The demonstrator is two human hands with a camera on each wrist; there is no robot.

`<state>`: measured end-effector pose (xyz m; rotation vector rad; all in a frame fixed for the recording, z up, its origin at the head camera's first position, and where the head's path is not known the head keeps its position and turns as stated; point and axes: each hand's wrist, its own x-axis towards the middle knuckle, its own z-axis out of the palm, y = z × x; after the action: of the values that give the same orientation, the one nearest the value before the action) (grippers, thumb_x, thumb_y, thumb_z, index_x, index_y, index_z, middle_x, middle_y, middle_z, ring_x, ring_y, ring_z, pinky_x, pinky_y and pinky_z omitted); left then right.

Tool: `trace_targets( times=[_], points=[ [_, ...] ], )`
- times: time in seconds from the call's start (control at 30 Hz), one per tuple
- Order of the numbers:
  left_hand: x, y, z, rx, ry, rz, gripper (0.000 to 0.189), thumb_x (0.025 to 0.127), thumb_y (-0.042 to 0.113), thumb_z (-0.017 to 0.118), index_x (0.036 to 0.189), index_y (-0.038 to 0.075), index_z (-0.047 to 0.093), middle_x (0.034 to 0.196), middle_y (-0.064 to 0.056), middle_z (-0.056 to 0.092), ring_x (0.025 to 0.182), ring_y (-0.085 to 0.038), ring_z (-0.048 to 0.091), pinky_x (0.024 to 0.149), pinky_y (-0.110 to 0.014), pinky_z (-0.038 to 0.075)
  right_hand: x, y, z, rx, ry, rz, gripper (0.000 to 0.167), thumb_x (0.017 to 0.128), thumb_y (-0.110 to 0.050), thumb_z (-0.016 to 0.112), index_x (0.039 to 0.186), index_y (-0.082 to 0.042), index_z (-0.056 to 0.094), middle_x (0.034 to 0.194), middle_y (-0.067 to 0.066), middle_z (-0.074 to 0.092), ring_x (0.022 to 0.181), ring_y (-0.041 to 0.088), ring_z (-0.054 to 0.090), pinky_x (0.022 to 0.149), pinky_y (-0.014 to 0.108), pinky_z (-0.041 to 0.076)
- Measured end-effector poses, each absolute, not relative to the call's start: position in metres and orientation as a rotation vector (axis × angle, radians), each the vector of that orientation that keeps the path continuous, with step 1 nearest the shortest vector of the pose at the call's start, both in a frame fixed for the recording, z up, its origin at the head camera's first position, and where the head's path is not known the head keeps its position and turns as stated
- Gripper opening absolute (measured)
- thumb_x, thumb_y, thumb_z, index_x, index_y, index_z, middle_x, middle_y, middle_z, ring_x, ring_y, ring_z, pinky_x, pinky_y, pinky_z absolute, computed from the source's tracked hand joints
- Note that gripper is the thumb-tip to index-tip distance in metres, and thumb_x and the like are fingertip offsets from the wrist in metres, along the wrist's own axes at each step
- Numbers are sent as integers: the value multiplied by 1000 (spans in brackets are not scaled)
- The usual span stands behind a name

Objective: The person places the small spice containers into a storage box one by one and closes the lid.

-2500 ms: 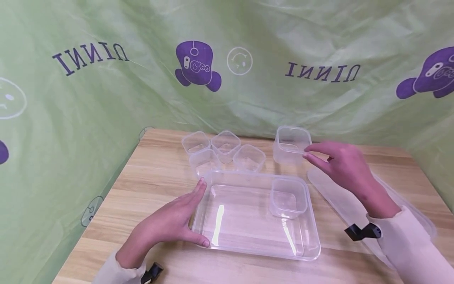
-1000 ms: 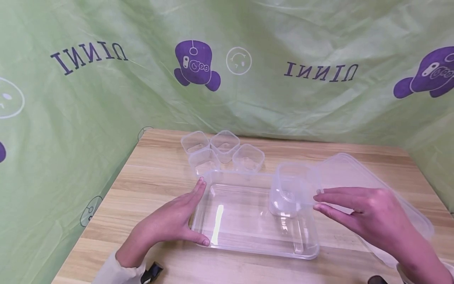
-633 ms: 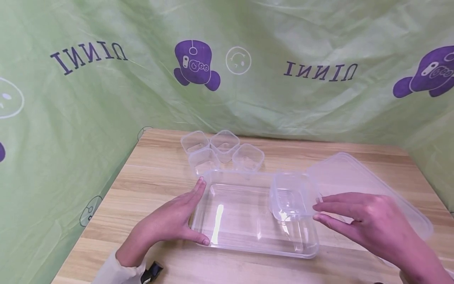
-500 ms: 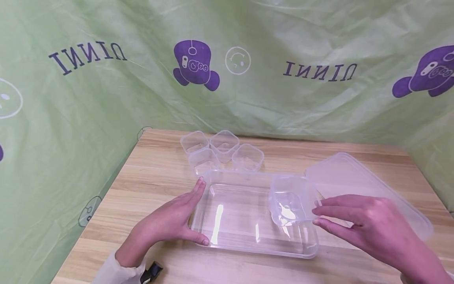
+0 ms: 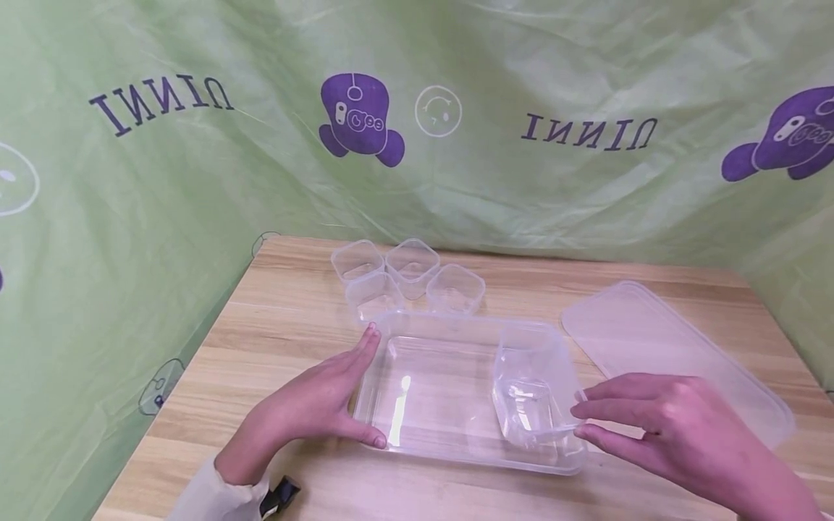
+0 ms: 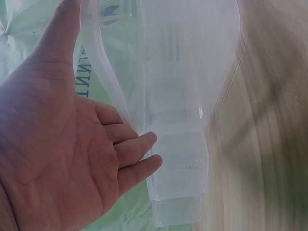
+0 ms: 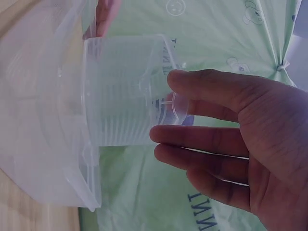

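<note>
Your right hand [image 5: 664,427] pinches the cup [image 5: 537,401] by its rim, thumb against fingers, at the right end of the box [image 5: 436,405]; you can't tell here whether its base touches the box's floor. Your left hand [image 5: 313,405] is spread at the box's left end, thumb to the front. To seat the cup well, level it, lower it clear of the walls, then release gently. Leave the 4 spare cups [image 5: 413,262] behind undisturbed.
</note>
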<state>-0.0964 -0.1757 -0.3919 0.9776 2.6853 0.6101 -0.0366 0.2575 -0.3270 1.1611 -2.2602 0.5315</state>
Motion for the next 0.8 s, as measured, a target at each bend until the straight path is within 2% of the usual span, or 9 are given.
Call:
trace_targets(
  times=[0.3,0.6,0.7,0.8],
  points=[
    [-99,-172,-392,1000,2686,607,142,70,85,68,163,-1,5,170,-17,5,148,-34,32,118,-50,32,-36,265,-336,1218,-2284,491,35,102,-51,61,88,-28,82,86,-17,74,74,0,70,64,22,57],
    [-98,-172,-392,985,2686,600,142,69,85,68,163,-1,5,170,-17,4,149,-34,31,118,-50,32,-34,264,-343,1198,-2342,404,40,103,-57,54,81,-34,79,82,-26,69,72,-8,64,60,19,54],
    [-98,-172,-392,978,2688,601,143,69,85,68,164,0,5,170,-16,3,149,-33,31,118,-50,32,-35,264,-347,1206,-2357,407,36,101,-56,59,80,-35,78,81,-28,67,71,-9,62,58,18,52],
    [-97,-172,-392,966,2687,602,143,68,86,69,164,1,4,170,-14,3,150,-32,29,119,-48,31,-35,265,-352,1220,-2401,438,21,93,-51,73,81,-35,77,82,-28,66,71,-7,62,57,19,50]
  ],
)
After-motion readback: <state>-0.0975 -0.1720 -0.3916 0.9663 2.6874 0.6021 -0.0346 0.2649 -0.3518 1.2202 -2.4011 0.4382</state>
